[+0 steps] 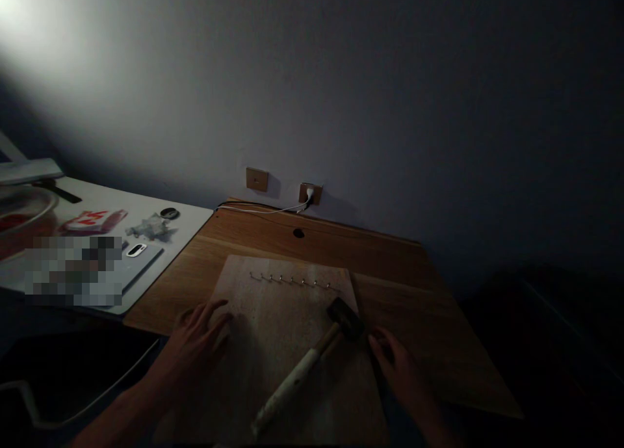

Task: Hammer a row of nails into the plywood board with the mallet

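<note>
A wooden board [273, 344] lies on the brown table, with a row of several small upright nails [291, 279] near its far edge. Across its right half rests a mallet [292, 383], its dark head [345, 318] pointing away to the right and its pale-wrapped handle towards me. My left hand [202, 331] is at the board's left edge, fingers apart and holding nothing. Just off the right edge, near the mallet head, is my right hand [394, 357], its fingers loosely curved with a gap between them and nothing visible inside. Dim light hides whether it touches the board.
A white table [190, 220] adjoins on the left, bearing a red-and-clear packet [95, 220], a crumpled clear bag [152, 228], a round dark lid-like piece [169, 213] and a grey device [141, 259]. Behind, a white plug [310, 193] with cables sits in a wall socket [318, 196].
</note>
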Motion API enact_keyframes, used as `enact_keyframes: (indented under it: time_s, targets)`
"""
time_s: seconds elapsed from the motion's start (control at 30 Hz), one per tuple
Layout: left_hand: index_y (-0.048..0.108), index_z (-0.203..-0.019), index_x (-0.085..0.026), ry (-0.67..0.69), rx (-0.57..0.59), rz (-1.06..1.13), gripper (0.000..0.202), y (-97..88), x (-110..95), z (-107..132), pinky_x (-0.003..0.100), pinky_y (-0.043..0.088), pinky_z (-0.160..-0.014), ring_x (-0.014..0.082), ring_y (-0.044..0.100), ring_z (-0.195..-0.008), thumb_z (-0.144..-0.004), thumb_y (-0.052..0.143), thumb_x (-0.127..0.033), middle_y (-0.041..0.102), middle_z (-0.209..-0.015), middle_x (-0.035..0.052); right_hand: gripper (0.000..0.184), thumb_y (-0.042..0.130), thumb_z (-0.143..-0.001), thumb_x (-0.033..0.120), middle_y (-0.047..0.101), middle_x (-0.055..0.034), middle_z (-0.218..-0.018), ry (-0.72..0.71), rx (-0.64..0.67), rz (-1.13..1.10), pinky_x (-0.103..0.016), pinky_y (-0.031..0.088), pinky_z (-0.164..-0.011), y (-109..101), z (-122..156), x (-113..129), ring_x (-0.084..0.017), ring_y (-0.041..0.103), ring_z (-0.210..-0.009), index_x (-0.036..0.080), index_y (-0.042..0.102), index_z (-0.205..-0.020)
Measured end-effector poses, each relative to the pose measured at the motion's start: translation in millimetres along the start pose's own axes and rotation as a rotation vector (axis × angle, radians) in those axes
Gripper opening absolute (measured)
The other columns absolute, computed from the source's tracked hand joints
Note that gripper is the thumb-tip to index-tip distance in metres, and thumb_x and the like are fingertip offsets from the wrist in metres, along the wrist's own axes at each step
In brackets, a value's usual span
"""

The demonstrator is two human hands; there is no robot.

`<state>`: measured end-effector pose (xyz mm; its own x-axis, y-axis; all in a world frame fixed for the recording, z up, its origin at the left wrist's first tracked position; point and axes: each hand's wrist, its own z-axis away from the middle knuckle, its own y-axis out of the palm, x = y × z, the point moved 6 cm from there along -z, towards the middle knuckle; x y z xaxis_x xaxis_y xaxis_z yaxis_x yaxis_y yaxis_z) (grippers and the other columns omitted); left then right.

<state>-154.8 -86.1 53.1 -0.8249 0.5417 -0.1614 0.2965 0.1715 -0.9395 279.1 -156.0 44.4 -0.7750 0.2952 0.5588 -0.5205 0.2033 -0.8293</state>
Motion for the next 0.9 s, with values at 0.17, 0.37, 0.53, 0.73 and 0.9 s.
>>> enact_keyframes:
  time_s: [0.17,0.37,0.53,0.73,0.9]
  targets:
    - [0.062,-0.124,-0.022,-0.036,0.007,0.135,0.032,7.8,5,-67,0.045,0.049,-0.097,0.0276,0.061,-0.113,-0.097,0.047,-0.029,0.063,-0.128,0.0121,0.036,0.039,-0.1,0.043,0.079,-0.0094,-0.107,-0.174,0.108,0.086,-0.034,0.054,-0.084,4,-59,73,-0.024,0.074,-0.097,0.023,0.068,-0.108]
    - [0.068,-0.113,-0.018,-0.06,0.046,0.331,0.033,32.9,18,-120,0.036,0.05,-0.094,0.0243,0.061,-0.105,-0.09,0.045,-0.015,0.068,-0.111,0.0113,0.019,0.054,-0.096,0.03,0.079,-0.008,-0.099,-0.263,0.204,0.215,-0.027,0.048,-0.082,38,-108,136,-0.021,0.072,-0.095,0.021,0.071,-0.096]
    - [0.071,-0.093,-0.016,-0.065,0.09,0.418,0.028,34.3,21,-131,0.029,0.048,-0.081,0.0206,0.063,-0.085,-0.084,0.045,-0.009,0.069,-0.089,0.0099,0.017,0.059,-0.092,0.027,0.077,-0.0167,-0.104,-0.231,0.253,0.322,-0.032,0.047,-0.085,53,-119,138,-0.027,0.07,-0.101,0.017,0.072,-0.09]
    - [0.071,-0.09,-0.016,-0.118,0.054,0.536,0.017,21.5,25,-139,0.025,0.046,-0.073,0.0174,0.064,-0.078,-0.083,0.055,-0.016,0.071,-0.087,0.0079,0.015,0.057,-0.09,0.016,0.076,-0.016,-0.104,-0.207,0.281,0.204,-0.032,0.046,-0.089,59,-121,133,-0.025,0.068,-0.106,0.018,0.071,-0.085]
    - [0.069,-0.088,-0.015,-0.372,-0.033,0.969,0.028,26.8,36,-140,0.024,0.047,-0.063,0.0144,0.059,-0.064,-0.084,0.065,-0.043,0.066,-0.072,0.0036,0.017,0.061,-0.089,0.033,0.074,-0.0084,-0.084,-0.233,0.277,-0.13,-0.029,0.051,-0.075,48,-125,135,-0.021,0.07,-0.085,0.019,0.07,-0.087]
